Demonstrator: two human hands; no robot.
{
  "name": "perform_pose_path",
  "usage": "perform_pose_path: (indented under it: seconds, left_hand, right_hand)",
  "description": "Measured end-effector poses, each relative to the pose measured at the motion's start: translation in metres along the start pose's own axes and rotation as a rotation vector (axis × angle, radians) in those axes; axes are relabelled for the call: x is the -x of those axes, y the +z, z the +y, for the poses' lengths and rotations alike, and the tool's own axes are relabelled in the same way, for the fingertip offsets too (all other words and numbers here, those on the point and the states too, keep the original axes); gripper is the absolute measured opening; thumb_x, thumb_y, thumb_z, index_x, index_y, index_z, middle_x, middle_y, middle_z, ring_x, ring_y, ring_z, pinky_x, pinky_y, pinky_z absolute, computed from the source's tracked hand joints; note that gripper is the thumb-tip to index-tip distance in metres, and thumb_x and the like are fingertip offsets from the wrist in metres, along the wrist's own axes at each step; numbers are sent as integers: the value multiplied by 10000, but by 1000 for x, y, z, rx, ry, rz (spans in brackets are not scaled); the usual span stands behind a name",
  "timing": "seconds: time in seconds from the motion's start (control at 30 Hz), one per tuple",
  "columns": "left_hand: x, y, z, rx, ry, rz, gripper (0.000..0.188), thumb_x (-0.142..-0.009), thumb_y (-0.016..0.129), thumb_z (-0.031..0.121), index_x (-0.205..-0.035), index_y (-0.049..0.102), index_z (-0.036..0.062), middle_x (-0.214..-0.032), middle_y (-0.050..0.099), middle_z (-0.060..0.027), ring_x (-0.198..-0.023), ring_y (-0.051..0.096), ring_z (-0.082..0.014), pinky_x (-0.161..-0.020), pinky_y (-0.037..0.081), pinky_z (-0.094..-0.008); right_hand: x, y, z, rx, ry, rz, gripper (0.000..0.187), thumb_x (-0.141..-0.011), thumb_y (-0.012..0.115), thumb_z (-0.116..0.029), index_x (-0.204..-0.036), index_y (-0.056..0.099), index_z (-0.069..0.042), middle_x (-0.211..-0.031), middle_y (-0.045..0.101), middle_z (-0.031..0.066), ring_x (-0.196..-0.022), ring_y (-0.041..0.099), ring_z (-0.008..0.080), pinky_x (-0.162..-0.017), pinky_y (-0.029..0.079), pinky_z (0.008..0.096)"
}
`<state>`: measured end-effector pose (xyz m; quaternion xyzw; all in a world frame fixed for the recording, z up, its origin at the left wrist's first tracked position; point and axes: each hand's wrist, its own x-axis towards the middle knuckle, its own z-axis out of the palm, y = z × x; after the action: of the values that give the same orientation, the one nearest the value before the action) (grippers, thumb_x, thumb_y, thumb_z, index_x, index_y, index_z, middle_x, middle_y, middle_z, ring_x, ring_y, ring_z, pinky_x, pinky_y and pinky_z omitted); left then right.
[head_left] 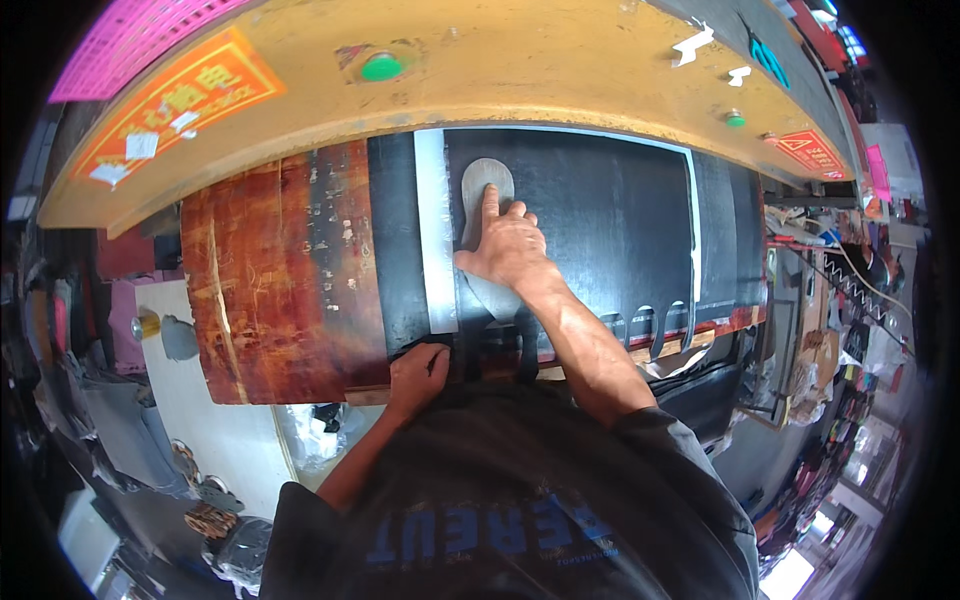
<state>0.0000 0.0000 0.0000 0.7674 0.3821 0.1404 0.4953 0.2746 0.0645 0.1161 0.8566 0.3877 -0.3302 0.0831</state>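
Observation:
My right hand (508, 250) presses flat on a grey sole-shaped cutting die (486, 182) that lies on a black sheet (600, 220), index finger stretched along it. The sheet covers a worn reddish-brown cutting board (270, 280) under the yellow head of a press (460, 80). My left hand (418, 368) grips the near edge of the black sheet at the board's front. A pale strip (436, 230) runs front to back just left of the die.
Sole-shaped cutouts (650, 328) line the black sheet's near right edge. A green button (381, 67) and a smaller one (735, 119) sit on the press head. Cluttered shelves and bags stand at the right; dark parts lie on the floor at lower left.

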Motion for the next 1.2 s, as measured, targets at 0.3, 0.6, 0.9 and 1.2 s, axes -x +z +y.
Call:
perform_pose_path:
  seconds: [0.3,0.6,0.9,1.2]
  left_hand:
    - [-10,0,-10,-98,73,24,130,-957,724,156,-997,772,42,-910,745,-140,-829,742,-318,-764,578,-402]
    - [-80,-4,-1,-309,125,157,177,-948,704,235,-916,764,71,-877,755,-133,-787,746,-314,-740,573,-408]
    - [-138,-17,6,-248,46,148,175,-903,704,279,-880,768,119,-864,767,-110,-812,739,-349,-744,571,-449]
    - [-109,-1,4,-323,252,284,70,-824,729,201,-820,720,132,-807,705,-79,-758,698,-331,-691,563,-443]
  right_hand:
    - [20,30,80,-353,-207,326,853,-954,717,-491,-1607,437,-20,-1474,550,302,-1347,560,477,-1109,516,508]
    - [33,49,172,-684,-231,439,483,-965,742,-325,-1296,724,26,-1296,713,267,-1238,673,425,-1058,538,455]
    - [5,73,117,-322,-502,769,560,-879,805,-313,-1307,703,34,-1391,654,209,-1315,560,419,-1156,442,504]
    - [-42,117,67,-167,-363,921,644,-1015,652,-462,-1385,653,66,-1570,528,193,-1492,405,461,-1247,248,650]
